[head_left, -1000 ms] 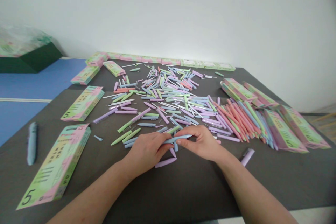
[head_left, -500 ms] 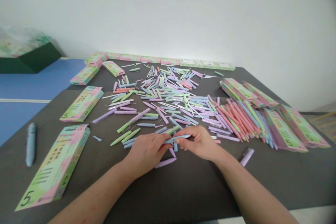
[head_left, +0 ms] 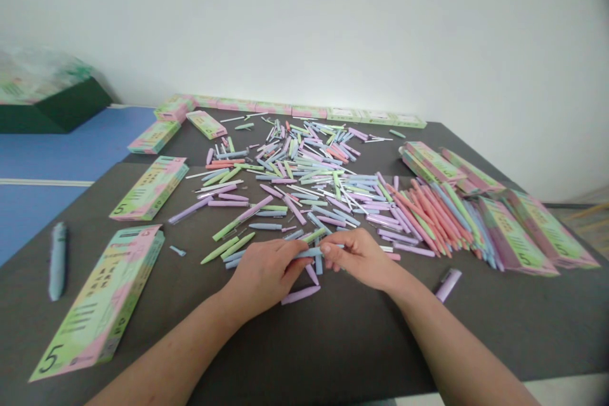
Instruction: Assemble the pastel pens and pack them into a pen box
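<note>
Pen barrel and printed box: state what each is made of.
The pale blue pen barrel looks like moulded plastic, matte, with even colour and no grain. The printed box looks like thin card, smooth-finished, judging by its flat folded panels.

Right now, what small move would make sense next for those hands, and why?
Probably carry the pale blue pen with the right hand over to the fanned row of pens: the left hand shares its grip, but the right lies nearer that row, whose pens lie side by side, apart from the loose pen parts.
</note>
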`<state>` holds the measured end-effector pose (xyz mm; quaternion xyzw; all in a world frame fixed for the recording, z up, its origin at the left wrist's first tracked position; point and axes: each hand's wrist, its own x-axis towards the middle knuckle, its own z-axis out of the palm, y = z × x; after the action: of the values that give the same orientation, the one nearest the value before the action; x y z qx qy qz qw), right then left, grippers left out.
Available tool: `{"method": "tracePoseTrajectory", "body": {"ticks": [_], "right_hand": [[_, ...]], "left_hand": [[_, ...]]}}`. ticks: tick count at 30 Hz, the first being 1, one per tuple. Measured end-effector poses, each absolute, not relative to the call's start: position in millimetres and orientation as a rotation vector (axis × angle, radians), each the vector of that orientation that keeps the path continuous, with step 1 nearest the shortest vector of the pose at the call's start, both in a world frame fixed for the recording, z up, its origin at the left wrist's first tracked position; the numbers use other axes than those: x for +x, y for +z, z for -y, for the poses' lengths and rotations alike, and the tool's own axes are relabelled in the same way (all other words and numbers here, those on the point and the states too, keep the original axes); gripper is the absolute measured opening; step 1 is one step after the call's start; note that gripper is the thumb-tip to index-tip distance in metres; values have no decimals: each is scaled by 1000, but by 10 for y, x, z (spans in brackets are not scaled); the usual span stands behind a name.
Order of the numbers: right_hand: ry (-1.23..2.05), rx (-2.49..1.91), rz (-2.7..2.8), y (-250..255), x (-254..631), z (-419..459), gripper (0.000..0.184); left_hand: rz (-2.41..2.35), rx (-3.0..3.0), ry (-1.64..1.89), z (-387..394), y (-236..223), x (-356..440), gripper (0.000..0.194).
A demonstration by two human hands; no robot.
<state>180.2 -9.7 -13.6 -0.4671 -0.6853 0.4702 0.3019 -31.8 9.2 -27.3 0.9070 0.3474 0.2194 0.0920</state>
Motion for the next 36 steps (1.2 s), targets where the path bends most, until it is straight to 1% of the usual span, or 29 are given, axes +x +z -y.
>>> {"method": "tracePoseTrajectory", "body": {"ticks": [1, 2, 4, 7, 8, 11, 15, 18, 19, 22, 24, 27, 29, 33, 35, 36], "right_hand": [[1232, -1216, 1812, -111, 1826, 98, 27], [1208, -1203, 1800, -90, 1849, 99, 23], [1146, -1216, 1779, -66, 1889, 105, 24], [1065, -1289, 1778, -74, 1912, 105, 13], [1049, -1317, 1775, -82, 1909, 102, 13], [1028, -1362, 1789, -103, 1890, 84, 18], [1098, -1351, 1850, -135, 1868, 61, 39], [1159, -1354, 1814, -152, 1868, 60, 44], [1173, -1339, 1812, -151, 1871, 63, 43], [1162, -1268, 1809, -131, 1889, 76, 26], [1125, -1244, 1797, -114, 1899, 83, 28], [1061, -1287, 1799, -106, 1901, 79, 18], [1047, -1327, 1833, -121, 1894, 70, 22], [1127, -1365, 1864, -181, 1877, 51, 43], [1164, -1365, 1850, -195, 1878, 49, 46], [1176, -1350, 1854, -191, 1882, 51, 45]], "left_hand": [[-1053, 2687, 663, -94, -265, -323, 19], [-1070, 2681, 669, -96, -258, -328, 20], [-1092, 2676, 660, -99, -251, -338, 22], [-1116, 2679, 612, -104, -262, -346, 24], [-1123, 2682, 602, -105, -269, -346, 25], [-1131, 2692, 600, -108, -286, -342, 26], [-1119, 2707, 596, -101, -282, -330, 26], [-1127, 2707, 586, -97, -267, -325, 25], [-1135, 2703, 582, -98, -261, -325, 25], [-1147, 2680, 551, -111, -250, -326, 24], [-1144, 2669, 534, -121, -251, -327, 23], [-1139, 2667, 542, -125, -266, -326, 24], [-1131, 2675, 559, -119, -278, -324, 25], [-1114, 2695, 582, -102, -291, -320, 24], [-1112, 2699, 573, -100, -287, -319, 24], [-1115, 2698, 565, -101, -282, -318, 24]]}}
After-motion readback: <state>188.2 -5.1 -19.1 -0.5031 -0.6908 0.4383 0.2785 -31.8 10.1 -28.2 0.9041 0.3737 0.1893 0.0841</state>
